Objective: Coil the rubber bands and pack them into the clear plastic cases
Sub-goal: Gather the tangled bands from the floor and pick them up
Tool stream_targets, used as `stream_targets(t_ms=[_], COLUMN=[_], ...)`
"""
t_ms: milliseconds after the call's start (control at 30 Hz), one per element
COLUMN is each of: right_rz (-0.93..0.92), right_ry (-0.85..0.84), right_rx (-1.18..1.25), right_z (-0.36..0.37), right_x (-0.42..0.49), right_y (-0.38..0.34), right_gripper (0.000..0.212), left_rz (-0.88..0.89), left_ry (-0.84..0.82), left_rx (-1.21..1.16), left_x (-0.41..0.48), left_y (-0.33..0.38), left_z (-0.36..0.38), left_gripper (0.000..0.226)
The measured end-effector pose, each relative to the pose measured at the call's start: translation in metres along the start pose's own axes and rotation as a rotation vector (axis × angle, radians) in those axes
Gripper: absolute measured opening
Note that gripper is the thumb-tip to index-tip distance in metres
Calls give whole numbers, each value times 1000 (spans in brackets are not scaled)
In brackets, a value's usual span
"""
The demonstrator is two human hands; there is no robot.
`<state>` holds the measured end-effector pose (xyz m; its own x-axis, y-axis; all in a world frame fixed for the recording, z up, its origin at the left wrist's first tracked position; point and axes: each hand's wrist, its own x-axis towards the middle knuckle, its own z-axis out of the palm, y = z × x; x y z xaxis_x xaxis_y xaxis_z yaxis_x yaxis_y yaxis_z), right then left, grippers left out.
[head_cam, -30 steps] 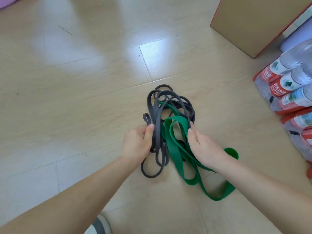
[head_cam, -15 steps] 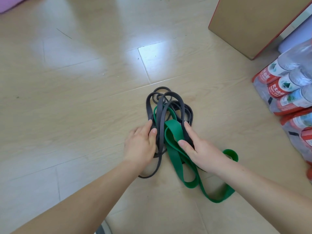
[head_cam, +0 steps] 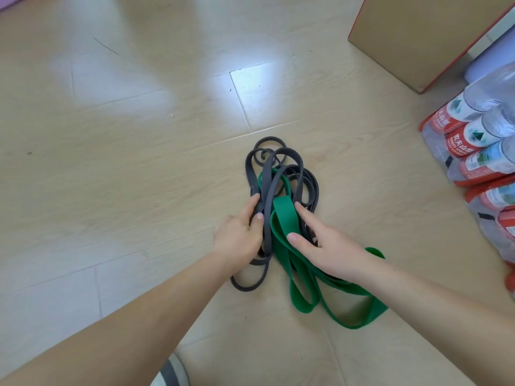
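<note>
Tangled on the floor, the grey bands are pinched in our left hand while the straight fingers of our right hand press the green band; we should free one band completely before coiling.

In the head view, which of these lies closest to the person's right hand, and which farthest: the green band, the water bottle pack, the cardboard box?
1. green rubber band, touched by the right hand.
2. pack of water bottles, at the right edge.
3. cardboard box, far top right.
</note>
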<state>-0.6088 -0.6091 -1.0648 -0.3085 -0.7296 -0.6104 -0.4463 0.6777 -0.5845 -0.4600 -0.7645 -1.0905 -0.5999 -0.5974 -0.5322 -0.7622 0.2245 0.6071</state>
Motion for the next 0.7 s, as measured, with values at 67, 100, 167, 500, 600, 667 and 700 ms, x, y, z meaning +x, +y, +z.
stream_targets(t_ms=[67, 100, 167, 500, 600, 667, 700], right_rz=[-18, -28, -33, -21, -64, -67, -59], right_ry=[-13, -17, -14, 9, -6, 15, 47], right_rx=[36, 51, 89, 125, 251, 378, 437], right_z=[1, 2, 5, 13, 16, 19, 18], right_x=[1, 1, 0, 0, -3, -9, -12], right_y=[1, 2, 4, -2, -4, -10, -15], right_gripper=[75, 75, 75, 75, 59, 41, 36], left_rz=[14, 10, 30, -40, -63, -10, 13], left_ry=[46, 103, 201, -134, -54, 51, 80], left_rx=[164, 237, 380, -511, -483, -427, -416], left_x=[-10, -12, -6, -20, -30, -33, -32], left_y=[2, -2, -19, -7, 9, 22, 27], left_z=[3, 0, -9, 10, 14, 10, 6], left_gripper=[50, 49, 44, 45, 33, 24, 22])
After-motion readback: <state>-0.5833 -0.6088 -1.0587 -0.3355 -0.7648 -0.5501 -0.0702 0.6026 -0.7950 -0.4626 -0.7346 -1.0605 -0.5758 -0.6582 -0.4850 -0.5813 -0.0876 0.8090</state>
